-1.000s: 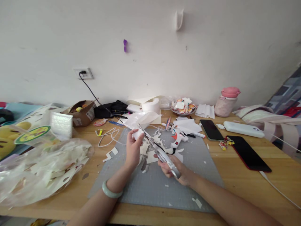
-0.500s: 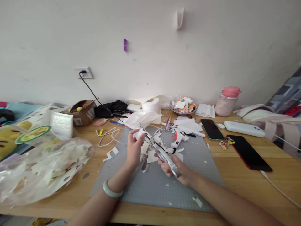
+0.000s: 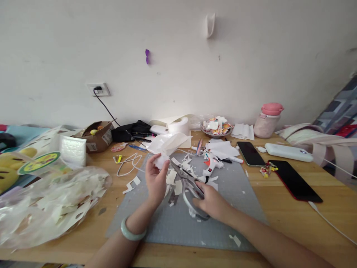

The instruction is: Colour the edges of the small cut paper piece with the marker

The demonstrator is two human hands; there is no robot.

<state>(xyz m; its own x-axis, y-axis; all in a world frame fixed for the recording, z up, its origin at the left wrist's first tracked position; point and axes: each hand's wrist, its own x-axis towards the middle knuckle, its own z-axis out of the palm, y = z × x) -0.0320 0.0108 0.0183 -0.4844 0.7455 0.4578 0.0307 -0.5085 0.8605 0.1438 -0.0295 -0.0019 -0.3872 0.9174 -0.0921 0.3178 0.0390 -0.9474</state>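
The left hand [image 3: 156,180] is partly curled, with the thumb and fingers close together around a small white piece [image 3: 161,161]; the exact outline of the piece cannot be made out. The right hand [image 3: 210,201] is closed on the handles of the scissors [image 3: 189,178], thumb and forefinger bearing on the grip; whether any finger passes through a loop cannot be determined.

Risk, in this inspector's judgement: the blade tips lie just beside the left thumb, so a slip of the right-hand grip could nick it. A loose pinch could let the white piece twist and spoil a cut edge. Loose scraps [image 3: 178,187] below could hide a dropped piece.

Orientation: the scissors sit above the cutting mat [image 3: 223,225], between the two hands. Their long axis runs diagonally, tips away from the person and to the left, toward the white piece, with handles nearer the person and to the right. The blade gap cannot be judged.

Beyond, a glue gun [image 3: 211,166] lies right of the scraps. A white cable [image 3: 131,163] lies to the left, near a bulging plastic bag [image 3: 47,212]. Two phones, one black-screened near the bottle [image 3: 267,124], lie to the right.
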